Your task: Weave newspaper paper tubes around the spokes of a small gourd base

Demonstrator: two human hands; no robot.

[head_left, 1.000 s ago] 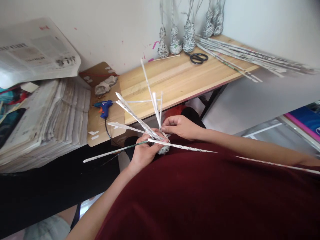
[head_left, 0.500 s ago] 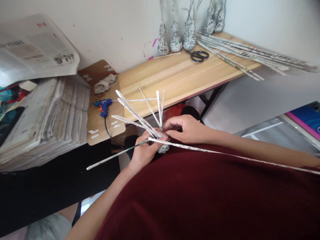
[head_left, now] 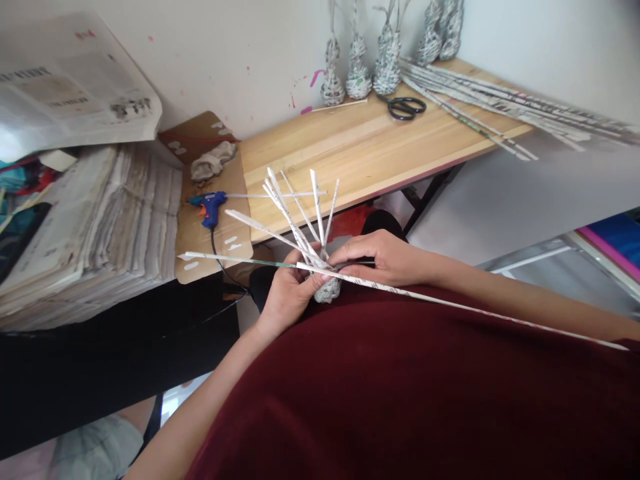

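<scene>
A small woven piece of rolled newspaper point(head_left: 329, 291) is held close to the maroon shirt, with several paper tubes point(head_left: 291, 220) fanning up and left from it. My left hand point(head_left: 290, 287) is closed around its left side, thumb across the front. From the right, my right hand point(head_left: 383, 257) has its fingers bent at the base of the tubes, closed on the woven piece's top edge. One long paper tube point(head_left: 425, 295) runs from between the hands to the lower right, over the shirt. A greenish-white tube point(head_left: 230, 258) points left past my left hand.
Blue glue gun point(head_left: 213, 205) on cardboard point(head_left: 240, 230) at the left, its cord hanging down. Newspaper stack point(head_left: 135, 220) far left. On the wooden table point(head_left: 300, 150) are black scissors point(head_left: 406, 108), woven bottle-like figures point(head_left: 359, 79) and a bundle of paper tubes point(head_left: 480, 97).
The greenish-white tube has swung up from pointing down-left to nearly level. The upper-left tubes now stand more upright. Both hands stay at the woven piece.
</scene>
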